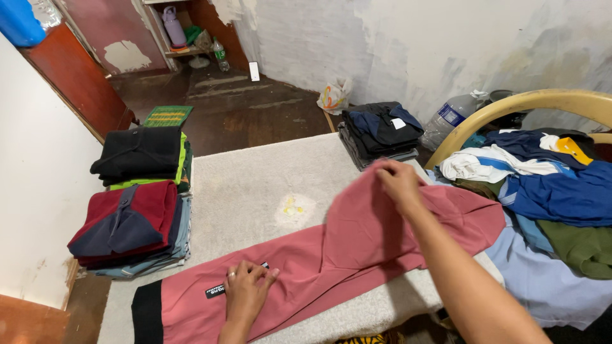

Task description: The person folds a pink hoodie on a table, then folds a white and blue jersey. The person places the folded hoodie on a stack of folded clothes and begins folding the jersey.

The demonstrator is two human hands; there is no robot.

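White padded table (255,185): left hand (245,290) presses flat, fingers spread, on pink garment (357,248); right hand (398,181) fingers pinch its fold.

A dusty-pink garment (357,255) with a black band at its lower-left end and a small black label stretches diagonally from the lower left of the frame toward right of centre, lying flat at its left end, its right end lifted and folding over.

left hand (247,288): flat, palm down, fingers spread, ring on | right hand (398,181): raised, arm outstretched, fingers pinched closed
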